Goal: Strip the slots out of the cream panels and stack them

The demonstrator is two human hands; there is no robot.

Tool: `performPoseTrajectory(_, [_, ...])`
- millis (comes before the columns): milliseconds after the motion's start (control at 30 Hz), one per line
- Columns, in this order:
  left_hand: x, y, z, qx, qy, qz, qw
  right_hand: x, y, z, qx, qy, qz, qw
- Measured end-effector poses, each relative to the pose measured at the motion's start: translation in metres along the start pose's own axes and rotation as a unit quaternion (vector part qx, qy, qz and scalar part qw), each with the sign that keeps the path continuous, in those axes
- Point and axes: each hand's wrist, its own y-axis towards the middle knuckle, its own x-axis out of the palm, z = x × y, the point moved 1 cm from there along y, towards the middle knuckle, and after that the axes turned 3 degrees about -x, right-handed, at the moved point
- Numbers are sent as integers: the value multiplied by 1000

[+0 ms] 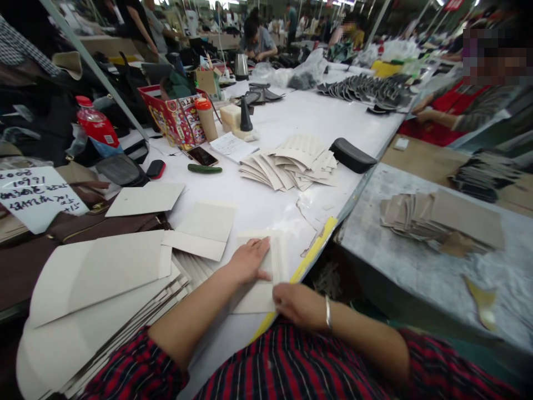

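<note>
A cream card piece (254, 299) lies on the white table near its front edge, with a pale strip (280, 253) along its right side. My left hand (251, 260) rests on the card with its fingers spread, fingertips at the strip's left edge. Beside the strip's lower end, my right hand (295, 303) is closed, its fingers curled in; what they hold, if anything, is hidden. Another cream piece (208, 222) lies just left of my left hand. Large rounded cream panels (100, 278) are stacked at the lower left.
Yellow tape (314, 250) lines the table edge. Fanned cream pieces (291, 161), a black case (352, 155), a cucumber (204, 169) and a phone (202, 156) lie farther back. Right of a gap, a grey table (416, 266) holds stacked pieces. A person in red (453, 111) sits beyond.
</note>
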Motion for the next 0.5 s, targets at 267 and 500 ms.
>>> performPoseTrajectory(267, [5, -6, -6, 43, 4, 27, 999, 4, -49, -21, -9, 212, 28, 977])
performPoseTrajectory(500, [5, -8, -3, 44, -20, 35, 998, 6, -24, -34, -72, 343, -86, 933])
